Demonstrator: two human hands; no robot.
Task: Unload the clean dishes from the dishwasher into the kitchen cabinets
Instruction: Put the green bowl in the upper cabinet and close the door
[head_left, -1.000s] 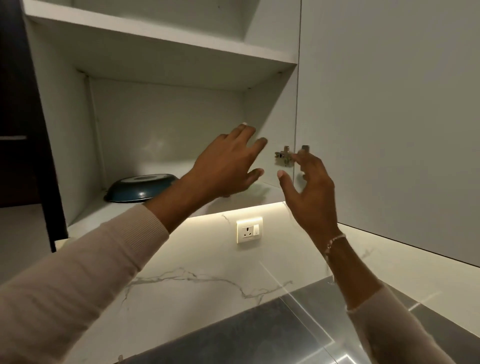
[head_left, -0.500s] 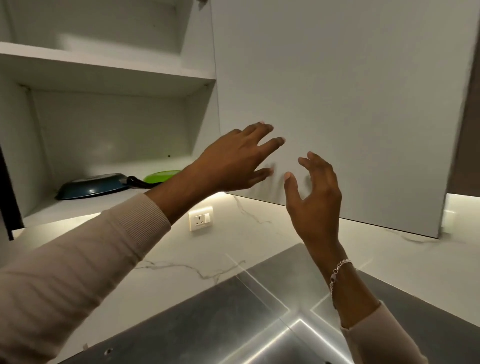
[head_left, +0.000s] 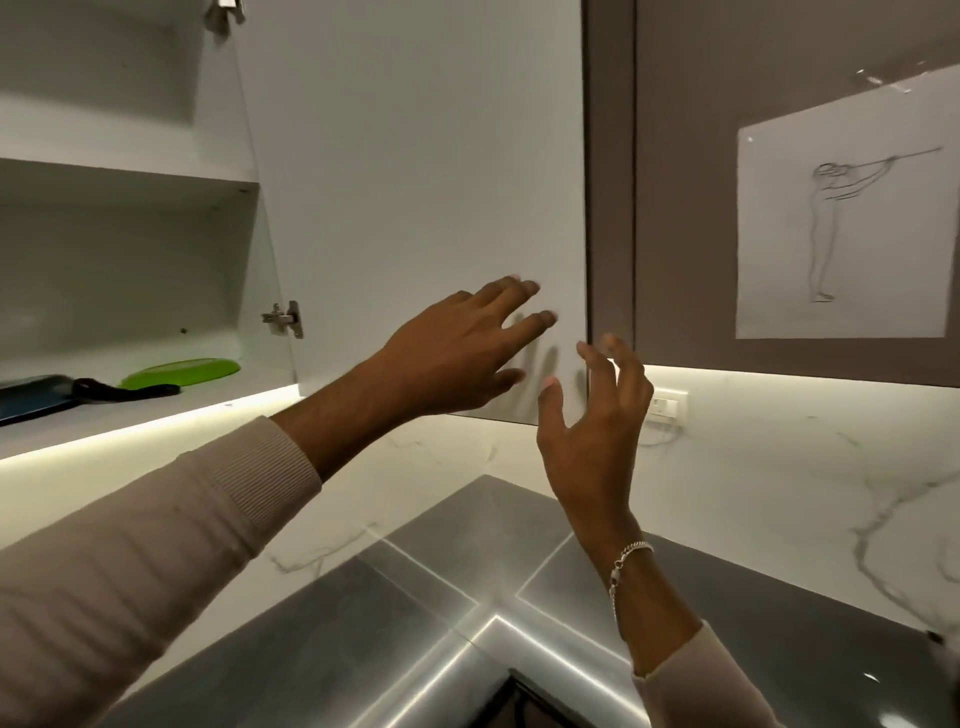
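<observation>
The green plate and the blue pan lie on the cabinet's lower shelf, well to the left of both grips. The left grip is spread, with straight fingers, low before the white cabinet door; whether it touches is unclear. Just right of it, the right grip is loosely curled and empty at the door's lower corner. The grey bench lies below both.

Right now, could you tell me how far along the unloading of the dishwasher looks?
Done: a dark pan and a green plate lie on the open cabinet's lower shelf. In hand: nothing; the left hand and right hand are empty, fingers spread by the white cabinet door, perhaps to shut it. Left: unclear, as the dishwasher is out of view.
</observation>
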